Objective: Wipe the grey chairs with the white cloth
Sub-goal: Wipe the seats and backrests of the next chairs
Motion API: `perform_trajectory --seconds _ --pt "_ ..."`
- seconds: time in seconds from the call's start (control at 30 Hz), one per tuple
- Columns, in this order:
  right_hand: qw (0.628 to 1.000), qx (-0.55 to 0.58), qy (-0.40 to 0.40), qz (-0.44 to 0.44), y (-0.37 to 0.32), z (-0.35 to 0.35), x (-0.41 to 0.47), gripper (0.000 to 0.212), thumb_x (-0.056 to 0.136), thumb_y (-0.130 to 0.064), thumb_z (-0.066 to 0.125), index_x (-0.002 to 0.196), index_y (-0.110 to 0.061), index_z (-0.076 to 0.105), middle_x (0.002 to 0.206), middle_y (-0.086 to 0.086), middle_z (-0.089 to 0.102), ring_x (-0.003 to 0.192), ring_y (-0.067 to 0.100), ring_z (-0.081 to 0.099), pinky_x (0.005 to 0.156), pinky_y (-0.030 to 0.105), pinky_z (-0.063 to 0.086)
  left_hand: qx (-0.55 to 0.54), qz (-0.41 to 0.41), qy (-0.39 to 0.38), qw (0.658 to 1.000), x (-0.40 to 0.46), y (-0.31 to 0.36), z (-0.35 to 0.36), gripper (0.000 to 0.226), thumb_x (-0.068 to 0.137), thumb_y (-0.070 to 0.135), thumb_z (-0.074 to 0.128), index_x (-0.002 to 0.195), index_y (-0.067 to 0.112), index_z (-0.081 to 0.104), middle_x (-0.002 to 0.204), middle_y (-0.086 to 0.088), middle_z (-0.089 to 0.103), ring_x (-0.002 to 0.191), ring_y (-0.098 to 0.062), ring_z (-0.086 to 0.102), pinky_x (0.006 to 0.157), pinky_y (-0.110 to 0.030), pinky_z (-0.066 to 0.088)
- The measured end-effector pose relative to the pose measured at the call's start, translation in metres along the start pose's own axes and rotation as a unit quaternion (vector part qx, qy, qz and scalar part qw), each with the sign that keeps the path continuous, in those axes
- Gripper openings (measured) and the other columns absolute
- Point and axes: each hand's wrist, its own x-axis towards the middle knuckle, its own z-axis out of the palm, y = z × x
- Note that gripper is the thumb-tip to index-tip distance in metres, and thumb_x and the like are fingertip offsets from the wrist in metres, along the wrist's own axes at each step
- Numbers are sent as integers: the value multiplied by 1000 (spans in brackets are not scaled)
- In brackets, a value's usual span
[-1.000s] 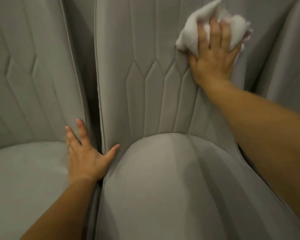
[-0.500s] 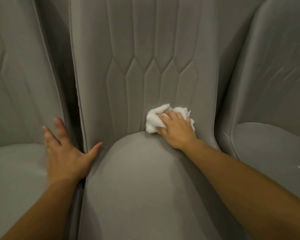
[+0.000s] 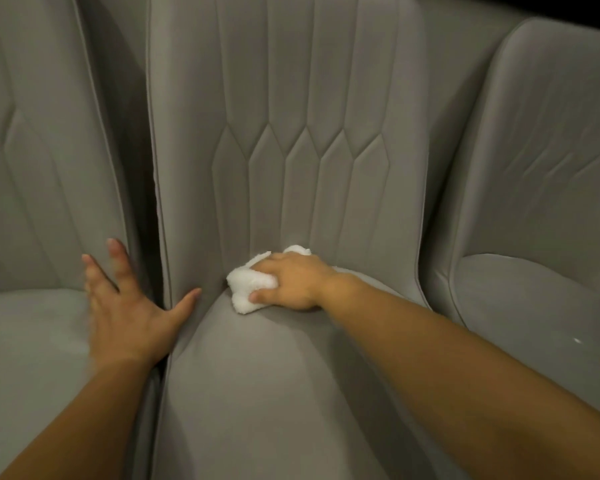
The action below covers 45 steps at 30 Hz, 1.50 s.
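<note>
Spanning the view: three grey chairs side by side, middle chair (image 3: 291, 150) largest, left chair (image 3: 32, 323) and right chair (image 3: 541, 168) flanking. Right hand (image 3: 291, 285), fingers curled round the bunched white cloth (image 3: 248, 289), presses it into the crease where backrest meets seat, cloth protruding leftward of the knuckles. Left hand (image 3: 129, 313), fingers spread flat and holding nothing, braces across the gap between left and middle chairs. Unwiped seat probably lies toward the viewer, nearer the right hand.

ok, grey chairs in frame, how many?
3. Left chair under the left hand; middle chair being wiped; right chair cut by the frame edge. More may lie outside view.
</note>
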Motion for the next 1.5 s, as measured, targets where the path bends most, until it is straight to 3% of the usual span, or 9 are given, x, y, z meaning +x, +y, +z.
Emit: perform_trajectory --seconds 0.27,0.43,0.67,0.87,1.0,1.2,1.33,1.4,1.5 --pt "976 -91 -30 195 64 -13 -44 82 87 -83 34 155 -38 29 159 -2 40 141 31 42 110 53 28 -1 -13 -9 1000 0 1 -1 128 62 75 66 150 41 -22 164 -15 -9 150 -37 2 119 -56 16" --pt "954 -41 -7 298 53 12 -44 110 63 -98 24 151 -32 33 151 3 46 132 39 46 103 58 36 2 -10 -10 1000 0 1 -1 129 65 71 71 150 42 -22 164 -15 -9 150 -37 2 120 -53 14" --pt "920 53 30 387 45 18 -60 87 66 -83 32 134 -34 53 137 3 54 128 41 43 95 61 31 14 -7 -10 1000 -1 -1 -1 128 67 71 71 150 42 -22 164 -15 -10 150 -37 2 119 -55 15" --pt "938 -45 45 340 43 42 -110 97 77 -92 24 151 -29 34 150 3 43 134 41 37 102 60 32 17 -10 -19 1000 -2 1 -1 128 68 71 70 150 39 -23 163 -17 -11 150 -37 0 120 -54 14" --pt "942 -23 37 332 26 43 -117 92 85 -86 27 154 -25 31 156 4 37 144 36 30 111 67 18 38 -13 -42 998 -2 1 -7 132 66 73 71 150 36 -24 162 -20 -16 150 -39 -3 120 -54 12" --pt "934 29 38 355 15 28 -121 84 89 -78 27 156 -27 32 161 1 30 148 31 21 115 63 16 108 -182 -194 958 9 42 -30 142 71 52 82 143 33 -38 160 -26 -14 148 -43 10 119 -55 16" --pt "941 25 -21 338 8 23 -133 83 94 -75 30 160 -27 20 167 3 17 152 31 13 120 62 12 211 -99 -219 947 -29 56 -47 89 93 44 53 156 5 3 153 -24 29 137 -39 38 108 -49 35" --pt "945 15 -35 324 3 27 -144 80 95 -75 30 160 -29 19 168 5 16 151 33 14 119 63 12 228 -99 -277 928 -65 52 -48 67 95 36 44 152 6 25 159 -23 16 139 -39 33 111 -48 33" --pt "947 14 -53 315 -4 30 -162 81 94 -76 31 160 -30 21 167 7 17 151 34 15 119 62 13 267 32 -214 939 -109 60 -54 72 96 33 41 157 9 12 160 -23 -17 148 -40 8 118 -48 17"
